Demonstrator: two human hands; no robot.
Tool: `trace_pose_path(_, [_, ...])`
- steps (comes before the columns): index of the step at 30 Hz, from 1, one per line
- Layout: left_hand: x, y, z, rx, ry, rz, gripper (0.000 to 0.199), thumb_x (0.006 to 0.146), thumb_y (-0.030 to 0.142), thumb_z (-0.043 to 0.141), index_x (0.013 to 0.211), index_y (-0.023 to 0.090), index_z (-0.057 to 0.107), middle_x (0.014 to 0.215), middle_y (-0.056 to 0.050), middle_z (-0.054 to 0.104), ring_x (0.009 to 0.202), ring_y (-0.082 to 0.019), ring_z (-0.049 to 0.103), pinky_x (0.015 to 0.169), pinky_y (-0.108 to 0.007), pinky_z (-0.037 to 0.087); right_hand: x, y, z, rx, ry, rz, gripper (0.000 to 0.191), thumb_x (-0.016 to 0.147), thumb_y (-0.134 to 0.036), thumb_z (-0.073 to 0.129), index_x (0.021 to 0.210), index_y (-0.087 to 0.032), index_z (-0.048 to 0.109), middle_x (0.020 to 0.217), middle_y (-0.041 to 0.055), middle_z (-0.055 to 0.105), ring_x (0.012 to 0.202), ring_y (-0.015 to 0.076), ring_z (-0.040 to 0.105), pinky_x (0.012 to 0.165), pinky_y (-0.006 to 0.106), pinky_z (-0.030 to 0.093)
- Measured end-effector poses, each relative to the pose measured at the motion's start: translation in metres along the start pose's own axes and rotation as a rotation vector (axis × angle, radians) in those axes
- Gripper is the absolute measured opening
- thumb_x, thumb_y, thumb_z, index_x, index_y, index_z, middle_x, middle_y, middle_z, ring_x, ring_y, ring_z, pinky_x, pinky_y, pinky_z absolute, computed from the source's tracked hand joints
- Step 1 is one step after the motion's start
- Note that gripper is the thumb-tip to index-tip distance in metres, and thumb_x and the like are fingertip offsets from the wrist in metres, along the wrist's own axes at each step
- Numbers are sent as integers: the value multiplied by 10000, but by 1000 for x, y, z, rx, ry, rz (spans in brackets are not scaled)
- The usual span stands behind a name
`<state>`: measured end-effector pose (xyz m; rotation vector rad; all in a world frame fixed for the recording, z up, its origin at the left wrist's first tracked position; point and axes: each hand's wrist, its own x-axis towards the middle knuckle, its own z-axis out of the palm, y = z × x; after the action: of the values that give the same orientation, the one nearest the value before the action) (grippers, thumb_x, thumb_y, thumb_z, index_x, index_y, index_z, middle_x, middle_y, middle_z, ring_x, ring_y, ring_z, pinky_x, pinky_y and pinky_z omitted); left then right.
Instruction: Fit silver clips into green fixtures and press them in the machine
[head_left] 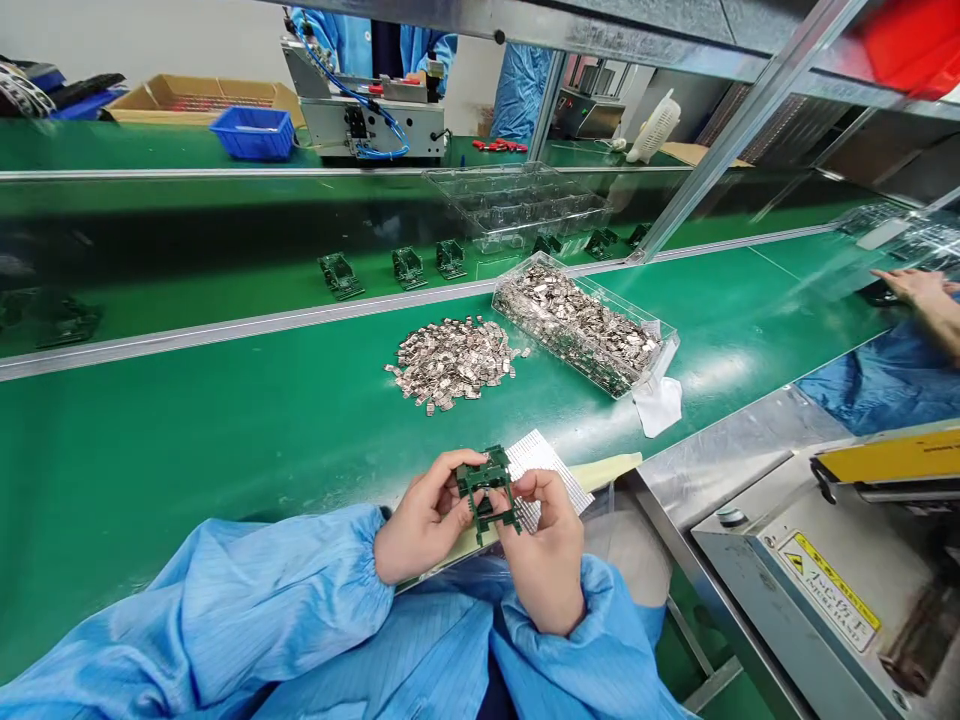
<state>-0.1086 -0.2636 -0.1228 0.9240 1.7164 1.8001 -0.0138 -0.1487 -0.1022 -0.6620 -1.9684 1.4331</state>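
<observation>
A small dark green plastic frame (491,482) with an open middle is held between my two hands near the table's front edge. My left hand (431,512) grips its left side, thumb low and fingers along the top. On the right side, my right hand (546,540) has its fingers closed around the frame's edge. Whether a smaller part sits between the fingertips cannot be made out. Behind my right hand lies a white ribbed sheet (550,468). Farther off is a loose pile of small metal pieces (454,362), beside a clear plastic box (667,350) full of similar pieces.
Several green frames (409,267) stand on the conveyor belt (285,290) beyond a metal rail. Clear trays (525,200) lie behind them. At right are a grey machine (795,570) and a co-worker's hand (919,290). A slanted metal post (742,140) rises at the back right.
</observation>
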Motion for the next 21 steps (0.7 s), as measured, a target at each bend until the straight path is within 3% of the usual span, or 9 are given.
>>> trace_pose_path(3, [-1, 2, 1, 21, 31, -9, 290, 927, 325, 570, 1191, 211, 536, 798, -8, 568, 632, -101, 497, 562, -187, 440, -1, 1, 0, 24, 17, 37, 152, 801, -266, 680, 888, -224, 564, 833, 7, 595, 710, 159, 578, 649, 283, 490])
trace_pose_path(6, [-3, 3, 3, -29, 63, -47, 298, 925, 355, 568, 1182, 212, 526, 855, -27, 581, 676, -113, 521, 600, -203, 491, -1, 0, 1, 191, -51, 169, 214, 801, -315, 690, 944, -218, 564, 909, 39, 610, 713, 172, 613, 615, 291, 512])
trace_pose_path(11, [-5, 7, 6, -23, 85, -95, 289, 911, 357, 584, 1152, 208, 530, 846, -16, 585, 662, -106, 533, 607, -203, 509, 1, -3, 1, 362, -96, 294, 268, 706, -283, 772, 826, -206, 546, 755, -5, 587, 615, 131, 556, 546, 232, 465])
trace_pose_path(21, [-6, 20, 19, 68, 126, -24, 243, 847, 210, 623, 1084, 205, 565, 900, -18, 637, 731, -114, 602, 640, -192, 502, -7, 1, -8, 480, -79, 326, 338, 665, -316, 785, 676, -205, 466, 686, -12, 539, 605, 128, 475, 545, 242, 427])
